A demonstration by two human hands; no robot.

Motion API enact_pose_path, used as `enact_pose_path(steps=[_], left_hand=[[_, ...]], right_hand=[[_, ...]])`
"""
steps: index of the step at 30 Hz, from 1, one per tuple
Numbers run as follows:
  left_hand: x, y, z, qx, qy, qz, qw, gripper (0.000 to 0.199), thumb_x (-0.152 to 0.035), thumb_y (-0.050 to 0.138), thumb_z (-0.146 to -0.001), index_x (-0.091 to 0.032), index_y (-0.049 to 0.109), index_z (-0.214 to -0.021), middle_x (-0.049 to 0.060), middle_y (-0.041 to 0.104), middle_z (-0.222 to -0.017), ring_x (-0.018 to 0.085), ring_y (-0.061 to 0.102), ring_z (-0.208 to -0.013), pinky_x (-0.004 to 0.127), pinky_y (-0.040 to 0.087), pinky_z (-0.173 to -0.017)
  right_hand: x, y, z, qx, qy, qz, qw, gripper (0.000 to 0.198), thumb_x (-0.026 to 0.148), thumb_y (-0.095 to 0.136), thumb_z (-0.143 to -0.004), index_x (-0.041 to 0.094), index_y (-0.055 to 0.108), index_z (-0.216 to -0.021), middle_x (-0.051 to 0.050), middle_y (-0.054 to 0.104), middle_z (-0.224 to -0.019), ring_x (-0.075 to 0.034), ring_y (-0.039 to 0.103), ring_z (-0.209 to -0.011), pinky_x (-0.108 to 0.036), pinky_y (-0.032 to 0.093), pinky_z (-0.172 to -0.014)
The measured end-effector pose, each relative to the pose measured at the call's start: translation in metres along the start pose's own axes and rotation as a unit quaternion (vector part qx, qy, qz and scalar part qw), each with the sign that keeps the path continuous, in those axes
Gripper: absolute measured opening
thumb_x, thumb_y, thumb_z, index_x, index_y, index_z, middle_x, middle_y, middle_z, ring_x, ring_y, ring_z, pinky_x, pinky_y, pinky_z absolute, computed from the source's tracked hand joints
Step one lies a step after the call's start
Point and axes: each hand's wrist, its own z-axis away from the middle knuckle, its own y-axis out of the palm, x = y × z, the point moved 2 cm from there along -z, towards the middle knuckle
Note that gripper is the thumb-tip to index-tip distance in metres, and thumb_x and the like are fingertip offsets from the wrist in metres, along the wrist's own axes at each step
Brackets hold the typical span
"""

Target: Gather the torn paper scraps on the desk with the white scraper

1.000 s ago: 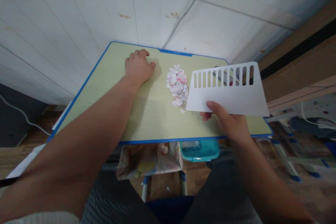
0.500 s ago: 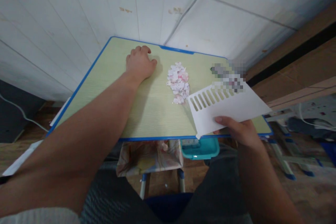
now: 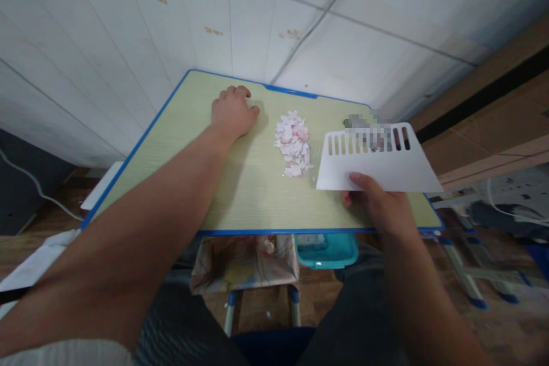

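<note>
The slotted white sheet (image 3: 369,174) is best kept steady, with its left edge clear of the heap of paper scraps (image 3: 294,146); slow movement is advised, as light pieces could be scattered by a draught. By the right hand (image 3: 388,206), the sheet is pinched at its near edge, thumb above and fingers beneath, with the slotted side turned away from them. The heap is situated on the counter (image 3: 257,200) between the 2 hands, touched by neither set of fingers. The left hand (image 3: 234,114) is laid palm down, its fingers half bent and slightly parted; no object is seen in them.
</note>
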Motion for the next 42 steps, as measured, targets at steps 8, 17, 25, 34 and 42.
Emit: enact_pose_path(steps=[8, 17, 25, 34, 42], left_hand=[[-0.002, -0.003, 0.003, 0.0, 0.012, 0.006, 1.0, 0.041, -0.031, 0.075, -0.106, -0.025, 0.073, -0.147, 0.017, 0.073, -0.152, 0.043, 0.062, -0.149, 0.065, 0.051, -0.129], [-0.001, 0.0, 0.0, -0.006, 0.002, 0.022, 1.0, 0.042, -0.032, 0.081, -0.102, -0.028, 0.077, -0.144, 0.017, 0.075, -0.15, 0.047, 0.063, -0.15, 0.068, 0.049, -0.13], [-0.004, -0.004, 0.003, 0.011, -0.003, -0.022, 1.0, 0.041, -0.035, 0.077, -0.109, -0.02, 0.074, -0.147, 0.016, 0.073, -0.158, 0.036, 0.063, -0.149, 0.059, 0.049, -0.129], [-0.006, -0.006, 0.004, 0.019, -0.003, 0.002, 1.0, 0.043, -0.033, 0.074, -0.11, -0.021, 0.073, -0.151, 0.015, 0.071, -0.16, 0.036, 0.061, -0.151, 0.062, 0.047, -0.131], [-0.009, -0.007, 0.004, 0.031, -0.019, 0.015, 0.999, 0.058, -0.037, 0.077, -0.103, -0.031, 0.071, -0.161, 0.015, 0.071, -0.162, 0.047, 0.058, -0.16, 0.065, 0.046, -0.138]], right_hand=[[0.018, 0.024, -0.019, -0.009, -0.002, 0.032, 0.999, 0.051, 0.063, 0.081, -0.102, 0.029, 0.073, -0.065, -0.007, 0.076, -0.067, -0.027, 0.072, -0.066, -0.044, 0.069, -0.083], [0.015, 0.016, 0.017, -0.011, -0.006, 0.023, 1.0, 0.05, 0.06, 0.083, -0.103, 0.031, 0.072, -0.064, -0.006, 0.074, -0.065, -0.028, 0.073, -0.066, -0.044, 0.07, -0.076], [0.033, 0.036, 0.04, 0.077, 0.027, -0.016, 0.997, 0.045, 0.056, 0.084, -0.102, 0.031, 0.07, -0.066, -0.005, 0.074, -0.065, -0.028, 0.074, -0.065, -0.044, 0.071, -0.076], [0.03, 0.038, 0.04, 0.062, 0.043, -0.028, 0.997, 0.046, 0.055, 0.087, -0.098, 0.03, 0.07, -0.065, -0.005, 0.074, -0.065, -0.027, 0.074, -0.064, -0.042, 0.07, -0.074], [0.023, 0.037, 0.029, -0.014, 0.022, -0.067, 0.997, 0.04, 0.052, 0.084, -0.1, 0.027, 0.073, -0.071, -0.002, 0.073, -0.062, -0.023, 0.069, -0.058, -0.039, 0.066, -0.069]])
